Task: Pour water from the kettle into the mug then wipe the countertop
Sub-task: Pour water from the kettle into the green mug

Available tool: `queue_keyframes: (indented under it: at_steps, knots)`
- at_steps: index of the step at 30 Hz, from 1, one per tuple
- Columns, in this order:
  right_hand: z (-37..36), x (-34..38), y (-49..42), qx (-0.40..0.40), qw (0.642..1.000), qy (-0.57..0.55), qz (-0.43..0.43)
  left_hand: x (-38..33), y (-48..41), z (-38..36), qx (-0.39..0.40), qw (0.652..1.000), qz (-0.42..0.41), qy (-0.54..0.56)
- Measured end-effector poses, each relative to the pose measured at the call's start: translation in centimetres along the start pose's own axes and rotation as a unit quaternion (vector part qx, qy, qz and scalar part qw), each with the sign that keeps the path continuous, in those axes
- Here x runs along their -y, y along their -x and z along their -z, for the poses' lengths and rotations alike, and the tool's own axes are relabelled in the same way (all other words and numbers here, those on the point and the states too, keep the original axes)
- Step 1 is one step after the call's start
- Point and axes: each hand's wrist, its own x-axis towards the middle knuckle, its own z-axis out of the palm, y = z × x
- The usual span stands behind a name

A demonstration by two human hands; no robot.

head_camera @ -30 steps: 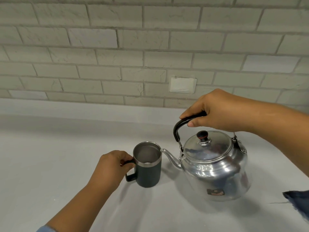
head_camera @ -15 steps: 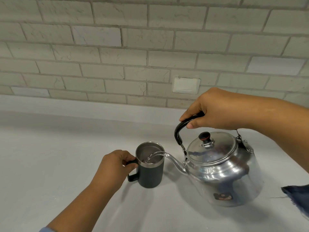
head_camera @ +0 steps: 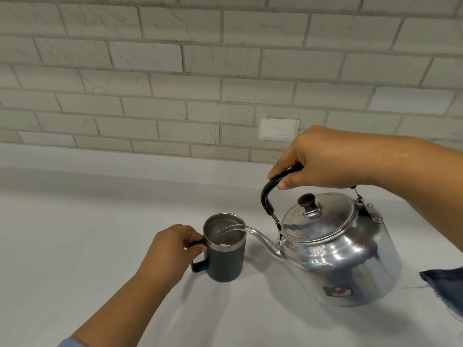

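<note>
A shiny metal kettle (head_camera: 343,256) with a black handle and a dark lid knob is tilted to the left, its spout over the mug's rim. My right hand (head_camera: 325,161) grips the kettle's handle from above. A thin stream of water (head_camera: 229,229) runs from the spout into the dark mug (head_camera: 226,261), which has a steel inside and stands upright on the pale countertop (head_camera: 75,246). My left hand (head_camera: 172,249) holds the mug's handle on its left side.
A dark blue cloth (head_camera: 446,289) lies on the countertop at the right edge of view, behind the kettle. A pale brick wall (head_camera: 200,71) with a white cover plate (head_camera: 278,128) closes off the back.
The kettle has tipped further left and water now streams from the spout into the mug. Both hands keep their holds; the mug has stayed in place.
</note>
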Motion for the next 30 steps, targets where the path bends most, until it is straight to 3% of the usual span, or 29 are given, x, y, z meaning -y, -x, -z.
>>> queue_keyframes:
  at_steps: [30]
  knots:
    - [0.7,1.0,-0.1,0.017,0.999,0.033,0.010,0.2,0.0,0.0,0.002,1.000,0.002,0.012]
